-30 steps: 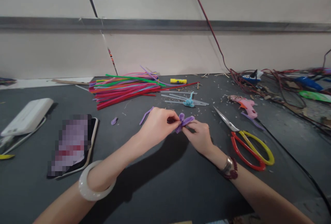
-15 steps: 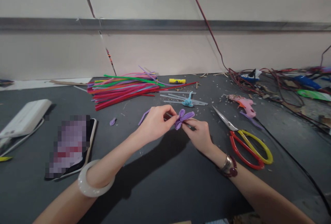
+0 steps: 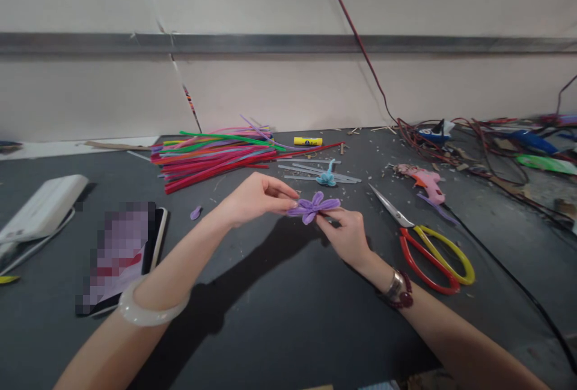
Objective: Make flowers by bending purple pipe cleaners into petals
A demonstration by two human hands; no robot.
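Observation:
Between my hands, above the dark table, is a purple pipe-cleaner flower (image 3: pixel 314 207) with several looped petals spread out. My left hand (image 3: pixel 258 199) pinches a petal on its left side between thumb and fingers. On the right, my right hand (image 3: pixel 346 231) grips the flower by its lower right part, fingertips partly hidden behind the petals. Just beyond the flower lies a small light-blue pipe-cleaner piece (image 3: pixel 326 178) on some translucent glue sticks (image 3: pixel 297 177). A small purple loop (image 3: pixel 196 213) rests on the table left of my left hand.
A bundle of coloured pipe cleaners (image 3: pixel 216 161) lies at the back, beside a yellow tube (image 3: pixel 308 141). Scissors (image 3: pixel 424 240) and a pink glue gun (image 3: pixel 424 182) with a black cord are to the right. A phone (image 3: pixel 121 258) and a white power bank (image 3: pixel 45 207) lie left.
My left hand has shifted left and up, now pinching a left petal. The flower has turned flatter, showing its petals more fully. My right hand has hardly moved.

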